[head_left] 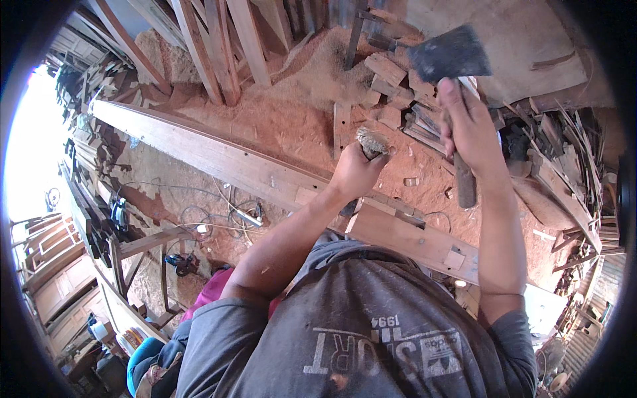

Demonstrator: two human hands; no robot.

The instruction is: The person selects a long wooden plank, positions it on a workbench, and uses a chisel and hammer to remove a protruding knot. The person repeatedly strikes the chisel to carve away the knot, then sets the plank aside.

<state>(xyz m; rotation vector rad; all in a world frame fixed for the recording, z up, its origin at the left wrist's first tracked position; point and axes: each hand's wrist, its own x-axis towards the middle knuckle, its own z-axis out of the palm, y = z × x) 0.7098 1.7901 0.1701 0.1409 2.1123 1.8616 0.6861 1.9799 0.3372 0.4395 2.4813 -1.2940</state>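
My left hand (355, 174) is closed round an upright chisel (373, 142) with a frayed, splayed butt, above the timber beam (411, 233) in front of me. Its dark lower end shows partly below my fist; the tip is hidden. Raised to the right, my right hand (468, 126) grips a wooden-handled tool (451, 54). Its broad dark head is blurred, so mallet or hatchet I cannot tell. The handle end sticks out below my palm. A small pale wood piece (455, 259) lies on the beam near a rectangular recess.
Another long plank (219, 158) runs to the far left. Offcuts (391, 86) are heaped beyond my hands, near sawdust (312, 79). Planks (249, 40) lean upright at the back. Cables (229, 211) lie on the floor at left. A person in blue (142, 361) is at lower left.
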